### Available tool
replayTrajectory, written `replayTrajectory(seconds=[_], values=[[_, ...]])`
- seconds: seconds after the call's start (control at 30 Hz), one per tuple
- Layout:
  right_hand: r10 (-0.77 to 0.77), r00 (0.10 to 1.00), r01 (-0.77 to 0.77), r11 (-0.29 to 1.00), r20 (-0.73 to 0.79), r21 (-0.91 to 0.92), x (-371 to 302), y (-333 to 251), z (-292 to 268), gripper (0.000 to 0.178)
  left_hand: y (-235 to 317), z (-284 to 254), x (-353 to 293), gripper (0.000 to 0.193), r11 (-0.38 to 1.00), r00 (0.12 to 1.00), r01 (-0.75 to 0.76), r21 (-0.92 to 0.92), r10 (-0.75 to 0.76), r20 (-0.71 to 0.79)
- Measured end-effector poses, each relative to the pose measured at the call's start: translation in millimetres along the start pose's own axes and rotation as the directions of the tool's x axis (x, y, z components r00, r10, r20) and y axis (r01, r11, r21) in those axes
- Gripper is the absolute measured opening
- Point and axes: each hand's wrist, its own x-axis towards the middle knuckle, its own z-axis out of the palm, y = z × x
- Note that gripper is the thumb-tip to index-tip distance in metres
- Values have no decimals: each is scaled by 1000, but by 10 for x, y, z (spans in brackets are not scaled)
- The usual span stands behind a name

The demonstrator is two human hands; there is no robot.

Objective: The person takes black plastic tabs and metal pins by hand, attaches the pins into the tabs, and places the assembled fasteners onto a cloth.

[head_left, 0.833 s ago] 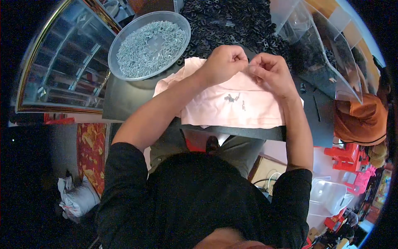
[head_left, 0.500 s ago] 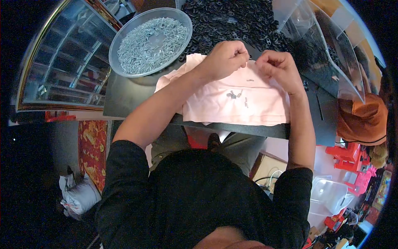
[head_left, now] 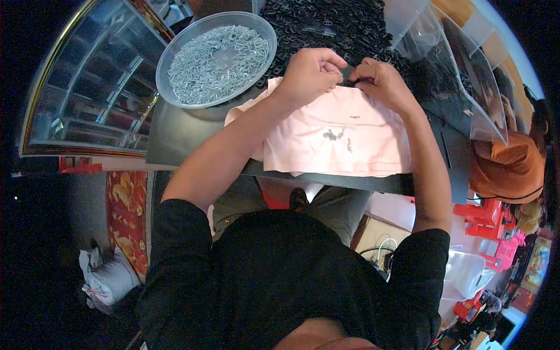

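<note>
Over the far edge of a pale pink cloth, my left hand is curled, thumb near the bent fingers. Whatever it may hold is too small to make out. Just to its right, at the near edge of a heap of small black parts, the fingers of my right hand are pinched together. A dark spot shows at its fingertips, but I cannot separate it from the heap. Several small silvery metal pins lie on the cloth, nearer to me than both hands.
A round clear tub full of silvery pins stands at the left on the dark table. Clear plastic panels rise at the right beside a brown cloth bundle. A glass-fronted cabinet is at far left.
My right hand has moved slightly away from me to the edge of the black heap. My left hand has also shifted a little farther out, its index finger straighter. The pins stay on the cloth.
</note>
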Motion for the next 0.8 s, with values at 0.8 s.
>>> replayTrajectory(seconds=[0.8], values=[[26,979,-46,995,-204,-90,26,-62,167,15,-90,-13,29,11,943,993,-53,330,85,-83]])
